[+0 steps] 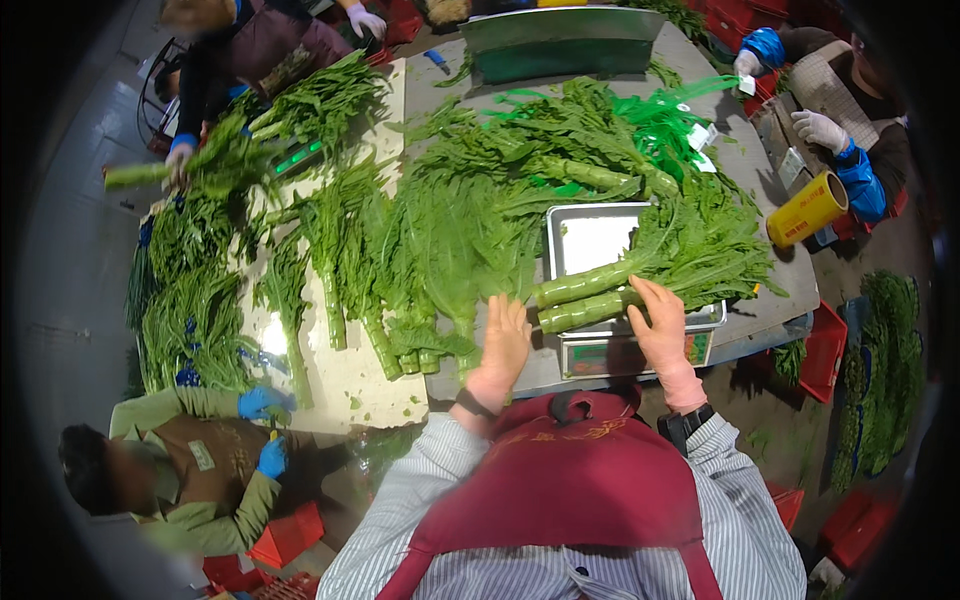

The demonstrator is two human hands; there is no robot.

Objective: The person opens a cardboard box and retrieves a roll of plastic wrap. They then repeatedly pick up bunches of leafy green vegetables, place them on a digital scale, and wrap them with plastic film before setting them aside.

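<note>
Two thick, peeled celtuce stems point(586, 309) with leafy tops lie side by side across the metal tray point(553, 232) of a digital scale point(600, 358). My right hand point(664, 322), in a pale glove, rests its fingertips on the nearer stem, thumb and fingers apart. Left of the stems' cut ends, my left hand point(504, 339), also gloved, is held flat with its fingers pointing away from me. It grips nothing. Beside it stands a row of celtuce point(450, 240), leaves away from me. The scale's display is partly shaded and cannot be read.
Green mesh bags point(667, 124) with white tags lie beyond the scale. A yellow roll point(806, 210) is at the table's right edge. Co-workers' gloved hands point(262, 403) work at left, far left and right. A metal bin point(562, 49) stands at the back.
</note>
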